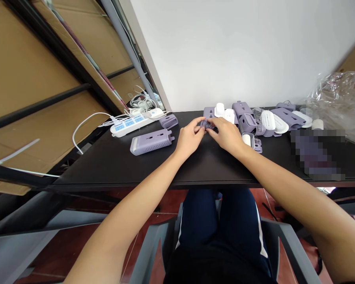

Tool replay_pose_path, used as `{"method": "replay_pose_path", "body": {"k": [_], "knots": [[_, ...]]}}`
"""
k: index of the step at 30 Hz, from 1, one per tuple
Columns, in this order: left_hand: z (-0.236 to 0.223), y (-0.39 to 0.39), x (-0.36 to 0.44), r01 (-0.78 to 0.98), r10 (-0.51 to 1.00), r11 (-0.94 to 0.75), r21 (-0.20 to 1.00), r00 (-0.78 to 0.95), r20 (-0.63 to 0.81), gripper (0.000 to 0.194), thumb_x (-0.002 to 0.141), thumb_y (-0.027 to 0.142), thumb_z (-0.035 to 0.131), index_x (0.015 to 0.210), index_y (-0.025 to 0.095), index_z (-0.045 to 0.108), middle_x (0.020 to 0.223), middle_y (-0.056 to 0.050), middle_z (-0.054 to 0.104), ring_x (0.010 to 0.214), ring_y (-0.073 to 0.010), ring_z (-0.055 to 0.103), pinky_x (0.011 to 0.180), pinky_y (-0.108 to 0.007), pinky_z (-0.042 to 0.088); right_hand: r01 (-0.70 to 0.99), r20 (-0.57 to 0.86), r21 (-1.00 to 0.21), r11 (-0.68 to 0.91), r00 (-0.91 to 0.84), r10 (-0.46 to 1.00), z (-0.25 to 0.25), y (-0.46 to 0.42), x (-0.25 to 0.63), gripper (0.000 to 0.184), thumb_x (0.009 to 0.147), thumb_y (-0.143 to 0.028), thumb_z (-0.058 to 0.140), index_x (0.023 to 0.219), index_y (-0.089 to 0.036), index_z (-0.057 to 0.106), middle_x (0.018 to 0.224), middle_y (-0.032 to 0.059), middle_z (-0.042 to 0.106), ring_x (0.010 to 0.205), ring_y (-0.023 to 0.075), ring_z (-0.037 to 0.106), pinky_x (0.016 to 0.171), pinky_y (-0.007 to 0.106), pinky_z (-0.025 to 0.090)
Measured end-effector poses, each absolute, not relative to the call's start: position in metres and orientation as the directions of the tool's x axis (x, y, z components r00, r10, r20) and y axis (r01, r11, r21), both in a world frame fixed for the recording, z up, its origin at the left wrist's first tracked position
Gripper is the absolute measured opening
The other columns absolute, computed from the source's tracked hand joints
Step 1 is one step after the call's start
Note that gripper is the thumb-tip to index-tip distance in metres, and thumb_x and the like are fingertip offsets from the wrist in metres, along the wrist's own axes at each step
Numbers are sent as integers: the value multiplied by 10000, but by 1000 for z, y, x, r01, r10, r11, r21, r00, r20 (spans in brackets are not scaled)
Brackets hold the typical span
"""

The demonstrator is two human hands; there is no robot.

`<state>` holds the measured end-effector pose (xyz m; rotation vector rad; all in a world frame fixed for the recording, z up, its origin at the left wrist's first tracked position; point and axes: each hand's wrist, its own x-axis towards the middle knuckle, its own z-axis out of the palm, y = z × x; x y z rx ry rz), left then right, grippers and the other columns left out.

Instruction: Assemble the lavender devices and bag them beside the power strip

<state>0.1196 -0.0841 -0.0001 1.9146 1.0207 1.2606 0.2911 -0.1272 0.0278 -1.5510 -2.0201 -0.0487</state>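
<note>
Both hands (205, 136) pinch a small, rounded purple piece (206, 124).

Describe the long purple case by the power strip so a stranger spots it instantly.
On the black desk, find the white power strip at the left. Just in front of it, left of the left hand, lies a long purple case with two dark slots. It is longer than the small purple block behind its right end.

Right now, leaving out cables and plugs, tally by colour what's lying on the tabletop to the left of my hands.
Purple: 2, long casing and short casing
White: 1, power strip
Total: 3
</note>
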Motion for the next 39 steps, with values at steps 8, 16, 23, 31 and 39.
{"method": "replay_pose_path", "body": {"k": [8, 16, 23, 31, 39], "knots": [[2, -86, 119, 277, 853, -517, 810, 238, 464, 383, 935, 247, 641, 1314, 257, 700, 883, 7, 810, 931, -207, 795, 876, -321, 615, 939, 430, -230, 254, -136, 893, 30, -132, 288, 403, 1042, -335, 490, 1404, -229, 631, 1325, 139, 681, 1051, 298, 696, 774, 373, 523], [2, -86, 120, 272, 854, -516, 812, 244, 461, 362, 941, 249, 630, 1296, 263, 699, 883, 1, 812, 971, -226, 797, 882, -334, 614, 961, 425, -144, 237, -156, 892, 32, -134, 287, 417, 1060, -340, 446, 1427, -228, 611, 1339, 146, 663, 991, 286, 700, 706, 348, 495], [0, -82, 120, 200, 876, -469, 860, 230, 424, 362, 909, 248, 664, 1268, 267, 709, 834, 7, 793, 940, -222, 799, 825, -313, 625, 961, 432, -149, 234, -150, 889, 32, -133, 288, 416, 1053, -355, 458, 1417, -235, 618, 1335, 134, 664, 985, 294, 698, 695, 353, 489], [6, -83, 122, 100, 904, -385, 917, 241, 353, 366, 860, 236, 699, 1226, 225, 706, 806, -3, 781, 890, -207, 789, 748, -289, 621, 954, 422, -179, 242, -148, 895, 32, -132, 288, 418, 1044, -329, 445, 1407, -216, 616, 1337, 149, 648, 1004, 292, 693, 721, 356, 489], [6, -81, 121, -11, 904, -324, 946, 290, 313, 374, 804, 267, 766, 1163, 217, 674, 830, 1, 774, 874, -174, 764, 773, -281, 602, 955, 412, -154, 254, -171, 895, 36, -135, 289, 412, 1037, -311, 457, 1406, -211, 610, 1329, 151, 642, 982, 290, 696, 710, 348, 476]]}}
